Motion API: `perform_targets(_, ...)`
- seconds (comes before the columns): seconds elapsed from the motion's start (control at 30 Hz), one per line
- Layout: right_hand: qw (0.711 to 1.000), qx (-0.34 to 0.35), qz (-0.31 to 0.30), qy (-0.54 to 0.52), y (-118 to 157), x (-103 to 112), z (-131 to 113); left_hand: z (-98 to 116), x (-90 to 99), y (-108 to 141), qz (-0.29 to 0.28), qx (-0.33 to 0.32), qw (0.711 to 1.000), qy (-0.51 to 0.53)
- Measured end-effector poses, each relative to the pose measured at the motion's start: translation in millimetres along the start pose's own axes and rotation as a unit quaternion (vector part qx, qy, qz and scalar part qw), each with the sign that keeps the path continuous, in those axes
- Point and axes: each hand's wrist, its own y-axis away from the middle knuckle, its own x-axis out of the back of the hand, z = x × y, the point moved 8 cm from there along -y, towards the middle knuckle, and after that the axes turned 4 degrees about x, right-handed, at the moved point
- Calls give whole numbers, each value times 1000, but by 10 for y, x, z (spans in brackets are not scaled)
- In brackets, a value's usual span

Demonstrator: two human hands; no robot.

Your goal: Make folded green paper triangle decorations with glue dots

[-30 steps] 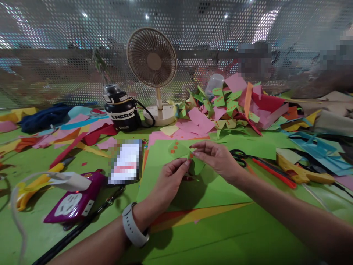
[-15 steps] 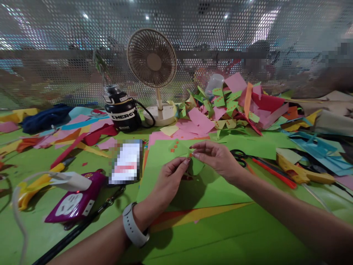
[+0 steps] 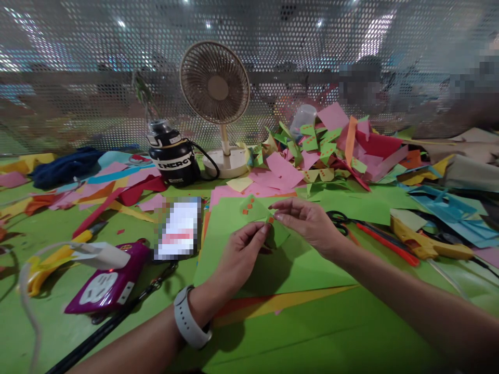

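Note:
Between my hands is a small green paper cutout with orange squares on it, held above a stack of green paper sheets. My left hand pinches its lower edge between thumb and forefinger, close to an orange square. On the right side, the thumb and fingertips of my right hand close on the cutout's edge. The lower part of the cutout blends into the green sheet, so its full outline is hard to make out. A pale watch band circles my left wrist.
Left of the sheets lie a phone and a purple power bank. A fan and black bottle stand behind. To the right are scissors, a red-orange cutter and a yellow glue gun. Paper scraps pile up behind.
My right fingertips have shifted slightly along the cutout's edge, and an orange square by my left thumb shows more clearly. Both hands keep their pinch; the surroundings stay as they were.

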Motion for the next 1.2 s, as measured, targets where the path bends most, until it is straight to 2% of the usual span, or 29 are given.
perform_targets(0.43,999,-23,-8,-27,-10,16,53,13,-4,-12,-7,-18,1000,1)
perform_targets(0.83,999,-25,-9,-24,-1,9,42,8,-1,8,0,2,1000,-10)
perform_targets(1.2,999,-31,6,-24,31,-26,19,4,-11,-4,-4,-5,1000,-18)
